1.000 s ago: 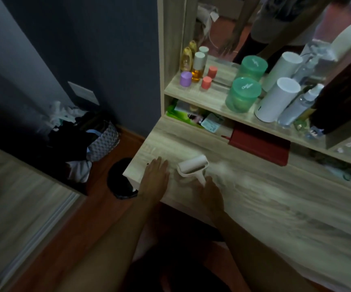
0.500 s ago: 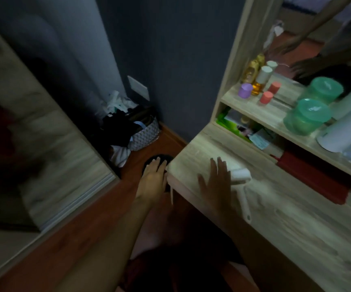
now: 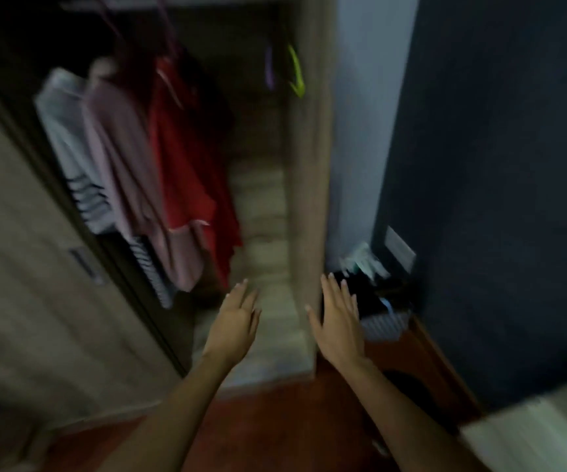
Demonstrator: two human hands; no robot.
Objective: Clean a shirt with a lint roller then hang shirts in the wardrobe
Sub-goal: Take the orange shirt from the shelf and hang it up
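1. Wardrobe (image 3: 268,206): open, interior dark, pale wood-grain floor and right side panel. Its sliding door (image 3: 26,267) is drawn across to the left. Whole view is motion-blurred.
2. Dark blue wall (image 3: 513,165) fills the right side; a pale wall plate (image 3: 400,248) sits low on it.
3. Red-brown floor (image 3: 275,420) runs along the bottom, below the wardrobe.
4. Bench (image 3: 541,434): only a pale wooden corner shows at lower right.
5. Shirts hang on the wardrobe rail, left half, packed touching one another: red shirt (image 3: 186,158) rightmost, mauve shirt (image 3: 128,172) in the middle, white shirt with dark stripes (image 3: 70,148) leftmost. A second striped hem (image 3: 149,267) shows beneath them.
6. Basket (image 3: 382,321) of dark clothing on the floor, wedged between the wardrobe's side panel and the blue wall, white items piled at its back.
7. Left hand (image 3: 236,321): raised in front of the wardrobe opening, palm down. Grip slack, fingers straight and together, holding nothing.
8. Right hand (image 3: 338,321): raised beside the wardrobe's side panel, in front of the basket. Grip loose, fingers spread, holding nothing.
9. Empty hangers on the right end of the rail: green hanger (image 3: 296,71), purple hanger (image 3: 268,68) just to its left, apart from the shirts.
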